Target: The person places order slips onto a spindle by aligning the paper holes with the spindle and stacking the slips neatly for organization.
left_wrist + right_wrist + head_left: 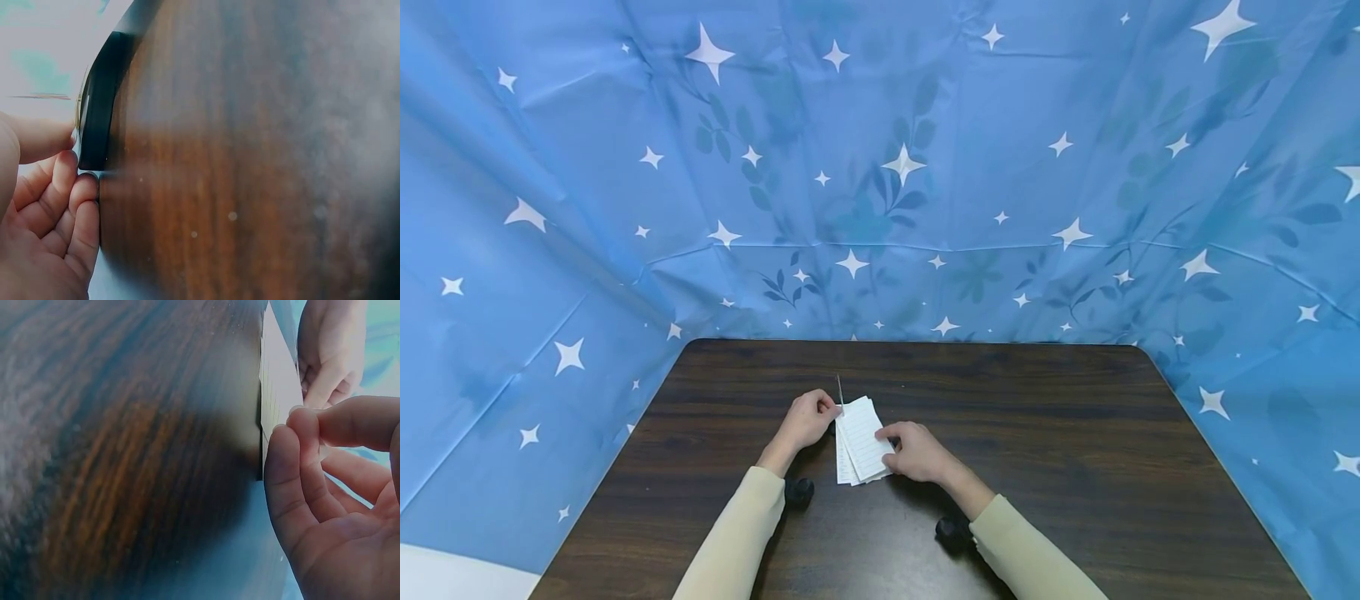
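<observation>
A small stack of lined white paper sheets (862, 440) lies slightly fanned on the dark table, its edges uneven at the bottom. My left hand (807, 419) is at the stack's upper left corner, thumb and index finger pinching a thin sheet (840, 390) that stands up, seen almost edge-on. Beside those fingertips in the left wrist view is a dark flat strip (100, 106). On the stack's right side, my right hand (917, 452) pinches the edge between thumb and index finger. The right wrist view shows the lined paper (278, 375) steeply from the side, with the left hand beyond.
The dark wood-grain table (1075, 442) extends around both hands. Behind it and at its sides hangs a blue cloth (955, 192) with white stars and leaf prints. A black wrist camera (799, 493) sits under the left wrist, another black camera (953, 535) under the right.
</observation>
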Demonstrator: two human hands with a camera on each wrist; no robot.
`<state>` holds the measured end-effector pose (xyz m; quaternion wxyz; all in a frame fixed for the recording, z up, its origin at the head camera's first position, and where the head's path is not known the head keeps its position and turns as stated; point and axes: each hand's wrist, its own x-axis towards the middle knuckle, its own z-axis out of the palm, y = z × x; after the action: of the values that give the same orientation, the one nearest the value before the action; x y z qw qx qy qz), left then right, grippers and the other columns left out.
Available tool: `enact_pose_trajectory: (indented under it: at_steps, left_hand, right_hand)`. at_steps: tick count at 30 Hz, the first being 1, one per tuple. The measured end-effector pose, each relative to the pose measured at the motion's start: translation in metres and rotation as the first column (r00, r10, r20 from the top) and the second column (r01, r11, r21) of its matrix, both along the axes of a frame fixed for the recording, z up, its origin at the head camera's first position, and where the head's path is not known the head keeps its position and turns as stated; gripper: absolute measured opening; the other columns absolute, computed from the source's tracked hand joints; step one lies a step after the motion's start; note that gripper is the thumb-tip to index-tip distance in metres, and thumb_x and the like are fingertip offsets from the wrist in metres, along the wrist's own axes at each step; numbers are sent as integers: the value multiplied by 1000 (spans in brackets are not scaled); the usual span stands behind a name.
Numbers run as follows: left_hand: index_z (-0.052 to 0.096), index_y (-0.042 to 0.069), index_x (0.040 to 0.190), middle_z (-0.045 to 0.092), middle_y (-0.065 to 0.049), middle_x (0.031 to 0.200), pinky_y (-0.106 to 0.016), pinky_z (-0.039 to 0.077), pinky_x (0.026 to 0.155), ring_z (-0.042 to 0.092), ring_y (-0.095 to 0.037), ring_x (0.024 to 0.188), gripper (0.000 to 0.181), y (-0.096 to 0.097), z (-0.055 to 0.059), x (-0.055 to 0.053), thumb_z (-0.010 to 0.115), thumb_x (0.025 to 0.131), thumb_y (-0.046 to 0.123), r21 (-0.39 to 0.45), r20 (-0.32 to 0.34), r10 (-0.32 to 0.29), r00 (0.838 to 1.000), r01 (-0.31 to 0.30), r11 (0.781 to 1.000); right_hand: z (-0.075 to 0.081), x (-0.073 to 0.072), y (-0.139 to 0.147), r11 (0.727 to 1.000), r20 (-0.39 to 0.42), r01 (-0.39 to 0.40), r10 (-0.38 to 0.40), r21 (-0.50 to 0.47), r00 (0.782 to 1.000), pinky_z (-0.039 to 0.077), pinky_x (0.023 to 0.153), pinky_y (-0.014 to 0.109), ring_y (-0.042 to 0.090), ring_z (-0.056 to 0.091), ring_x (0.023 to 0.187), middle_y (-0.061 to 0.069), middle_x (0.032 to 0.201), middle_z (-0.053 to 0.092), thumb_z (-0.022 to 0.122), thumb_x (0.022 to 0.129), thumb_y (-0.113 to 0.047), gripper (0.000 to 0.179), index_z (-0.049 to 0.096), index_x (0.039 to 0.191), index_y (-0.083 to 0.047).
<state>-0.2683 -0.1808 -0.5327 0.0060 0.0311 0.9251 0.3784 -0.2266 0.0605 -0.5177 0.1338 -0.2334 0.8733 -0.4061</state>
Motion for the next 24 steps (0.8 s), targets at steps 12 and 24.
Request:
enact_pose_trajectory:
  at_steps: [12,24]
  left_hand:
    - [65,8,92,58,-3,81,-34,41,64,50,-19,68,13,-2,4,1,66,100,19,24,15,-8,1000,7,1000]
    - [71,8,99,63,-2,87,-38,47,72,55,-18,76,11,-3,8,8,64,100,16,18,-10,20,1000,-20,1000]
  right_hand:
    - [1,4,3,1000,-80,-5,5,-3,997,49,65,30,12,58,72,11,101,70,68,83,-1,36,69,118,5]
    - [7,12,12,1000,-34,3,-4,-21,999,48,56,28,9,59,63,4,92,65,65,91,-1,30,67,121,6]
